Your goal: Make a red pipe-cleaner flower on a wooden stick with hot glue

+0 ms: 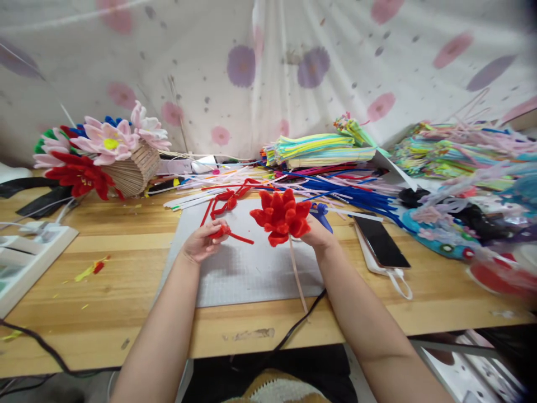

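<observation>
A red fuzzy flower (280,215) on a pale stem (297,274) is above the grey mat (255,274). My right hand (316,232) is behind the flower's right side, its fingers mostly hidden by the petals. To the left, my left hand (205,240) is closed on a small red fuzzy piece (223,230), from which a red strip (242,239) sticks out to the right. More bent red pieces (229,202) lie at the mat's upper left. A blue tool (322,215) shows just beyond my right hand.
Bundled coloured fuzzy sticks (319,150) line the back. A basket of flowers (134,168) stands at the left, near a white power strip (33,257). A phone (381,240) lies at the right; a black cable (293,330) crosses the front edge.
</observation>
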A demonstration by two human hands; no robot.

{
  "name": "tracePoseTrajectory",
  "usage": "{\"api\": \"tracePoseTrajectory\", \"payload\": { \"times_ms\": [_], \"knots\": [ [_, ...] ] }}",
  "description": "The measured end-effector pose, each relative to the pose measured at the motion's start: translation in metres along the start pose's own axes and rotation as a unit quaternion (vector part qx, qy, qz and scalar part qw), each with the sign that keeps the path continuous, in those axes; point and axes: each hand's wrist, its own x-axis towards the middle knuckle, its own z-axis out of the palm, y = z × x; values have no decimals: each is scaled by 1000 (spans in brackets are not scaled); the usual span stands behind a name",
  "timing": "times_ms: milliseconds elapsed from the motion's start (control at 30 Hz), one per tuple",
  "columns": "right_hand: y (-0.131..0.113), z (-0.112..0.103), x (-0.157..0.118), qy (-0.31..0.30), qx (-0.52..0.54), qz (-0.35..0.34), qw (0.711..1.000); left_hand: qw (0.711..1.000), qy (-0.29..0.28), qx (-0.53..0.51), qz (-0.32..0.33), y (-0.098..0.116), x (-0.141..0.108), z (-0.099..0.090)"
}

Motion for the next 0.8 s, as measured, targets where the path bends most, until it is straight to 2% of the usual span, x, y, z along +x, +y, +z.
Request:
{"api": "tracePoseTrajectory", "payload": {
  "times_ms": [133, 267, 500, 800],
  "knots": [
    [-17, 2, -1, -21, -55, -12, 998, 1000, 8, -7, 10, 5, -4, -12],
    [-27, 3, 0, -37, -95, -11, 995, 999, -19, 6, 26, 9, -10, -21],
    [-16, 1, 8, -77, -68, -28, 994, 998, -61, 15, 19, 8, -9, -23],
    [-7, -2, 10, -72, -29, -23, 997, 999, -34, 19, 22, 8, -8, -19]
  ]
}}
